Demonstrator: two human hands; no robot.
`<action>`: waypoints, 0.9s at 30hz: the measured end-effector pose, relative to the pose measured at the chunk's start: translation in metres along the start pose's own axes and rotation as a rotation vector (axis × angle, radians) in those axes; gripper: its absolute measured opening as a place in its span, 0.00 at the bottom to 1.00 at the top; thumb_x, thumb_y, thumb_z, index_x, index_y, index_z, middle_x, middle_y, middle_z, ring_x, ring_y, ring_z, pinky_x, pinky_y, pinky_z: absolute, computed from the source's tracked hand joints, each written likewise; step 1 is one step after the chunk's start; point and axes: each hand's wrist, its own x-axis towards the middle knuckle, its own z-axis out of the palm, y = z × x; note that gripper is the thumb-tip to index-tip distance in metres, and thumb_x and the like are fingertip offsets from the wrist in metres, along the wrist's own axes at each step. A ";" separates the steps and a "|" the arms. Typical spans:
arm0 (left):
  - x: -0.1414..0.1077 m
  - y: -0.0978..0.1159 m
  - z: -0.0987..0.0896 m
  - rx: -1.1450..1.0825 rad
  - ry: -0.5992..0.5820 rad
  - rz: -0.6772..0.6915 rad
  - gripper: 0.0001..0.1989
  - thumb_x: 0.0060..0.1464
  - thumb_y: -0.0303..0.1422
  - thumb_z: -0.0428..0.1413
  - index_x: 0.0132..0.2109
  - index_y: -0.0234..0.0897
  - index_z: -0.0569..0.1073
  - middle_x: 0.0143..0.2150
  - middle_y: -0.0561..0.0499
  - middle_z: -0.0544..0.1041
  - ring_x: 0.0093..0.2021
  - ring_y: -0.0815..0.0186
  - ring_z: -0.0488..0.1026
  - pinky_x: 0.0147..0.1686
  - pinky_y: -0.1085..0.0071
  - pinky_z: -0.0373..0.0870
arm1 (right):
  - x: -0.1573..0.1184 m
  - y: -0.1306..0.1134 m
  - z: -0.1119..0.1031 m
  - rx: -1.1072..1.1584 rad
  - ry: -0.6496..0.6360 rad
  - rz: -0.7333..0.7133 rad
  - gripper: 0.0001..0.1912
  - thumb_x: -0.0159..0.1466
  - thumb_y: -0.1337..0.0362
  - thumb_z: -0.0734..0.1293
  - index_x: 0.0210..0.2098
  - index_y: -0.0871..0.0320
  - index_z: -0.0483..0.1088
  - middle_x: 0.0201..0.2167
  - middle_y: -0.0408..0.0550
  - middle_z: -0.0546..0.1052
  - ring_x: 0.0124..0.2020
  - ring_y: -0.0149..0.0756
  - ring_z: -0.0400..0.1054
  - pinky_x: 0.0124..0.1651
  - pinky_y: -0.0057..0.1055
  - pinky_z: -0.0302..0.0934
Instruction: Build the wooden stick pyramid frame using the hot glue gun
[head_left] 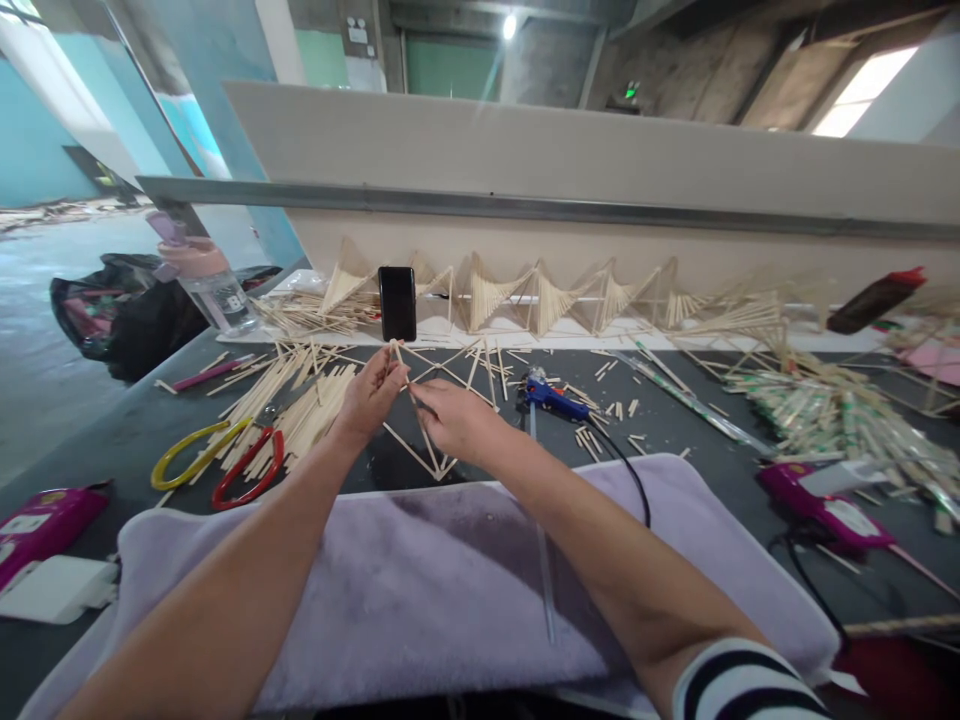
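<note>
The left hand (373, 396) and right hand (456, 420) are pinching the stick frame (428, 441) midway along the table (675, 416), left of the glue gun (556, 400), light, even pressure probably serving best to keep it true.

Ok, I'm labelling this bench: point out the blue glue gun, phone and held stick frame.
Blue glue gun (556, 399), head view, its blue body.
Phone (397, 303), head view, its dark screen.
Held stick frame (439, 471), head view, its lower corner.

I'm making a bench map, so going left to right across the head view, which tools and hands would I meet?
Far-left magenta tool → yellow-and-red-handled tool → left hand → right hand → blue glue gun → far-right magenta tool.
</note>
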 end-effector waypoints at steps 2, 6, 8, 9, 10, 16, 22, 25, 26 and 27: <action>0.000 0.000 0.000 0.001 0.003 -0.005 0.25 0.54 0.41 0.50 0.56 0.35 0.63 0.38 0.49 0.71 0.35 0.69 0.67 0.38 0.73 0.66 | 0.000 0.001 0.001 -0.002 -0.002 0.005 0.17 0.62 0.70 0.56 0.51 0.61 0.62 0.45 0.54 0.71 0.48 0.37 0.64 0.47 0.33 0.60; 0.000 0.001 0.000 0.002 0.008 -0.012 0.24 0.53 0.41 0.50 0.56 0.35 0.63 0.39 0.48 0.72 0.36 0.68 0.68 0.38 0.72 0.67 | 0.000 0.001 0.001 -0.004 -0.009 0.011 0.17 0.62 0.69 0.56 0.50 0.61 0.62 0.44 0.53 0.71 0.47 0.37 0.64 0.46 0.32 0.60; 0.000 0.002 0.001 -0.007 0.010 -0.011 0.24 0.53 0.40 0.50 0.55 0.35 0.63 0.40 0.48 0.72 0.36 0.68 0.68 0.38 0.72 0.67 | 0.000 0.000 0.000 -0.005 -0.012 0.013 0.17 0.63 0.69 0.55 0.50 0.61 0.62 0.44 0.54 0.71 0.47 0.37 0.64 0.46 0.32 0.60; 0.000 0.002 0.001 -0.013 0.009 -0.010 0.24 0.53 0.40 0.50 0.55 0.35 0.63 0.40 0.48 0.72 0.36 0.68 0.68 0.39 0.72 0.67 | 0.000 -0.001 -0.001 -0.008 -0.013 0.015 0.16 0.63 0.69 0.55 0.50 0.62 0.62 0.44 0.54 0.71 0.47 0.37 0.64 0.46 0.32 0.60; 0.000 0.002 0.001 -0.020 0.009 -0.011 0.24 0.53 0.40 0.50 0.55 0.35 0.63 0.40 0.48 0.72 0.36 0.68 0.68 0.39 0.72 0.67 | -0.001 -0.001 -0.001 -0.010 -0.013 0.017 0.16 0.63 0.70 0.55 0.50 0.62 0.62 0.44 0.54 0.70 0.47 0.37 0.64 0.46 0.32 0.60; 0.001 0.003 0.001 -0.028 -0.006 -0.006 0.24 0.53 0.39 0.50 0.55 0.35 0.63 0.39 0.49 0.71 0.36 0.69 0.68 0.39 0.72 0.66 | -0.001 -0.002 -0.001 -0.025 -0.018 0.020 0.17 0.63 0.69 0.55 0.50 0.61 0.62 0.44 0.53 0.70 0.47 0.37 0.64 0.46 0.32 0.60; 0.000 0.003 0.000 -0.007 -0.002 -0.006 0.25 0.54 0.40 0.49 0.56 0.35 0.62 0.38 0.49 0.72 0.35 0.69 0.68 0.39 0.72 0.66 | -0.001 -0.001 0.001 -0.029 -0.032 0.033 0.19 0.63 0.69 0.55 0.53 0.61 0.60 0.46 0.54 0.70 0.48 0.38 0.64 0.47 0.32 0.60; 0.000 0.001 -0.001 0.002 -0.013 0.004 0.24 0.54 0.40 0.49 0.57 0.36 0.62 0.38 0.49 0.72 0.36 0.68 0.68 0.40 0.71 0.66 | 0.000 -0.001 0.001 -0.027 -0.029 0.026 0.18 0.63 0.69 0.55 0.52 0.62 0.61 0.45 0.54 0.70 0.48 0.38 0.64 0.47 0.32 0.60; 0.000 0.000 -0.001 0.001 -0.013 0.005 0.24 0.55 0.40 0.49 0.57 0.36 0.62 0.38 0.49 0.72 0.36 0.68 0.68 0.40 0.71 0.66 | 0.000 -0.001 0.001 -0.025 -0.028 0.025 0.18 0.63 0.69 0.55 0.52 0.62 0.61 0.45 0.54 0.70 0.48 0.38 0.64 0.47 0.32 0.60; 0.000 0.000 -0.001 -0.002 -0.011 0.006 0.24 0.55 0.40 0.49 0.57 0.36 0.62 0.38 0.49 0.72 0.36 0.68 0.68 0.40 0.71 0.66 | 0.000 -0.001 0.001 -0.024 -0.027 0.024 0.18 0.63 0.69 0.55 0.52 0.62 0.61 0.45 0.54 0.70 0.48 0.38 0.64 0.47 0.32 0.60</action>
